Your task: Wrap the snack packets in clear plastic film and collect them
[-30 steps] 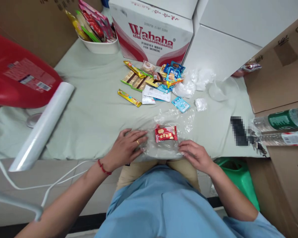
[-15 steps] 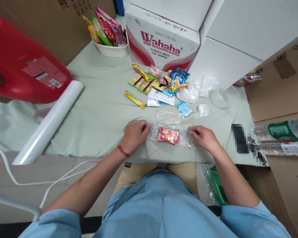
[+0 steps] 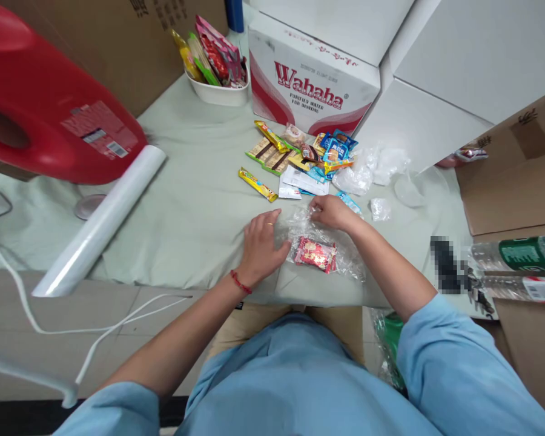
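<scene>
A red snack packet (image 3: pixel 317 254) is laid near the front of the desk (image 3: pixel 195 206), on crinkled clear film (image 3: pixel 347 257) that is spread beyond it on several sides; whether any film is passed over its top cannot be told. Between the film and the desk's front edge, a narrow strip of cloth (image 3: pixel 327 290) is left.

The left hand (image 3: pixel 264 245) is set palm down at the film's left edge, its fingers straight and slightly parted, the thumb held apart near the packet's left end; nothing is grasped by it. The far edge of the film is pinched by the right hand (image 3: pixel 331 213), its fingers curled together, and the packet's right side is flanked by that forearm.

Leftward, a broad stretch of cloth is seen as far as the white roll (image 3: pixel 100 221), whose near end is projected past the desk's front edge. Forward, room is limited: a yellow packet (image 3: pixel 257 184) and a heap of snacks (image 3: pixel 300 154) are found just beyond the hands, with a carton (image 3: pixel 315 85) behind. A blue packet (image 3: pixel 350 203) is partly hidden by the right hand. To the right, a plastic wad (image 3: pixel 380 209) is placed near the forearm, and keys (image 3: pixel 480 297) are laid by the desk's right corner.
</scene>
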{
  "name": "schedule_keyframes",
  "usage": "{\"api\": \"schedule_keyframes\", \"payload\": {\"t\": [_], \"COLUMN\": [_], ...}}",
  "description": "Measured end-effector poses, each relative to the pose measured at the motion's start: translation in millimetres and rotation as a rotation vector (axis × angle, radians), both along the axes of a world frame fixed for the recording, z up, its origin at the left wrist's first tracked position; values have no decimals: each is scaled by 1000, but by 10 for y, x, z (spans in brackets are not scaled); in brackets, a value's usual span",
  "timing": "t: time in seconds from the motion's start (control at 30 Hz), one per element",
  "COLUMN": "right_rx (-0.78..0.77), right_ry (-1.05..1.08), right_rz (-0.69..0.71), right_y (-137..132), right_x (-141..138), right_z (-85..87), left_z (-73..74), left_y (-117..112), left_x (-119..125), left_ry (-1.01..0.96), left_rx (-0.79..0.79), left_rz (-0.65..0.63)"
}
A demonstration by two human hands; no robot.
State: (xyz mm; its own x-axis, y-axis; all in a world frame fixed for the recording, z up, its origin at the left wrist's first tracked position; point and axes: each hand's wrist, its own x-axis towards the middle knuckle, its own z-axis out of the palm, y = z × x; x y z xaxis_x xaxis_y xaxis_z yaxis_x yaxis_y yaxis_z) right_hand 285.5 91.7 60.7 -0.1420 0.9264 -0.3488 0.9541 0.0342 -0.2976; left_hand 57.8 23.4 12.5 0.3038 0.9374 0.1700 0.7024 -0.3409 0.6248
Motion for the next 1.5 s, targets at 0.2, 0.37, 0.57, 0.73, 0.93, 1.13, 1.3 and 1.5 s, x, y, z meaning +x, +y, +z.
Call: {"api": "schedule_keyframes", "payload": {"t": [0.2,0.37,0.57,0.73,0.93,1.13,1.3,1.5], "right_rx": [20,159,78,163,286,338,485,405], "right_ry": [170,131,-69,-141,-40,380,387,195], "right_rz": [-57,35,266,240,205,138,-367,-505], "right_y": [44,-307,-1166,-1544,-1609,-1753,-1824,-1828], "right_x": [24,-65,-339,-317,-328,-132,230,456], "right_z": [80,321,378,14,-189,-120,-131,-245], "left_z": [-65,33,89,166,455,458,362,217], "left_y": [44,121,268,349,65,-448,-641,-666], "left_x": [158,238,136,-162,9,534,595,625], "left_ry": [-24,111,137,18,-313,-188,203,350], "left_rx": [1,-73,-207,-351,-560,-339,-144,23], "left_rz": [-3,-12,-46,-118,-146,-262,-349,-362]}}
